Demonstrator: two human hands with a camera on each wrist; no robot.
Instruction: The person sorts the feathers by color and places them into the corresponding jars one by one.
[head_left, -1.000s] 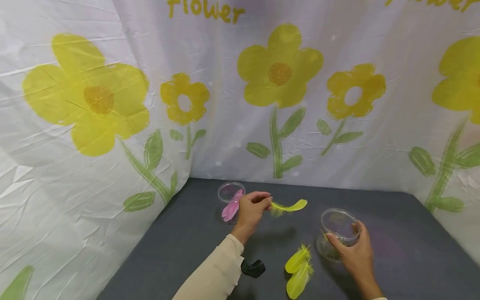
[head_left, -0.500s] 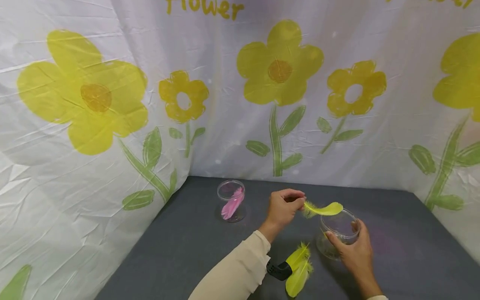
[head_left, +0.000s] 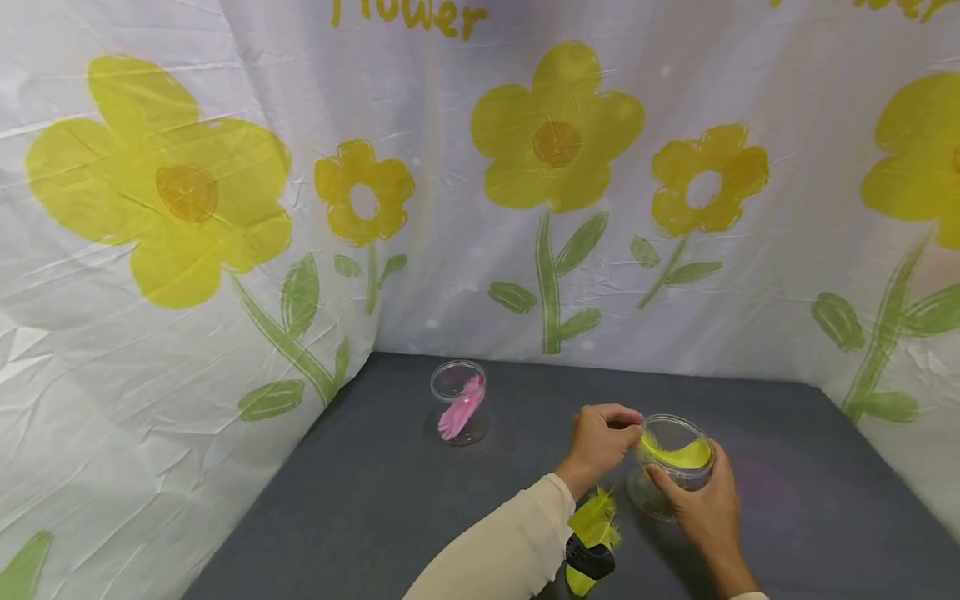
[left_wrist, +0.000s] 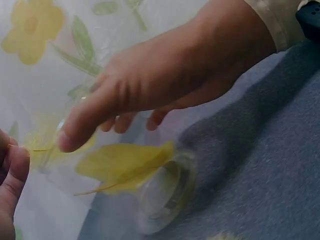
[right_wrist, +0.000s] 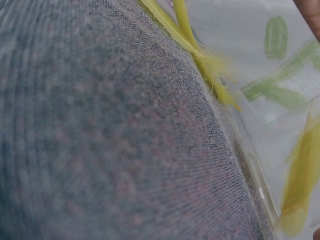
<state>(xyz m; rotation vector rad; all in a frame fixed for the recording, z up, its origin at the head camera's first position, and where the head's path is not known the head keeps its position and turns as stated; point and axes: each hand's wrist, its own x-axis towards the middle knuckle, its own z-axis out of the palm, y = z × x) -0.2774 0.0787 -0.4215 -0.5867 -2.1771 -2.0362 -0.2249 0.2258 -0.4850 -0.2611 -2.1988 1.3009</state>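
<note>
My left hand [head_left: 603, 437] pinches a yellow feather [head_left: 688, 456] by its quill end, at the left of a clear round jar [head_left: 651, 498]. The feather's broad end overlaps the jar's mouth. My right hand [head_left: 705, 504] grips the jar from the right, thumb on the near side. In the left wrist view, the left fingertips [left_wrist: 17, 165] hold the thin quill, and another yellow feather [left_wrist: 120, 167] shows through the jar wall. Loose yellow feathers [head_left: 600, 518] lie on the table in front of the jar, partly hidden by the left forearm's black wrist device [head_left: 590, 557].
A second clear jar [head_left: 474, 432] with a pink feather [head_left: 461, 408] in it stands toward the back left of the dark grey table [head_left: 360, 500]. Behind the table hangs a white cloth [head_left: 450, 308] printed with yellow flowers.
My left hand has moved right with the yellow feather, from beside the pink feather's jar to the rim of the gripped jar. The right hand and its jar have stayed in place.
</note>
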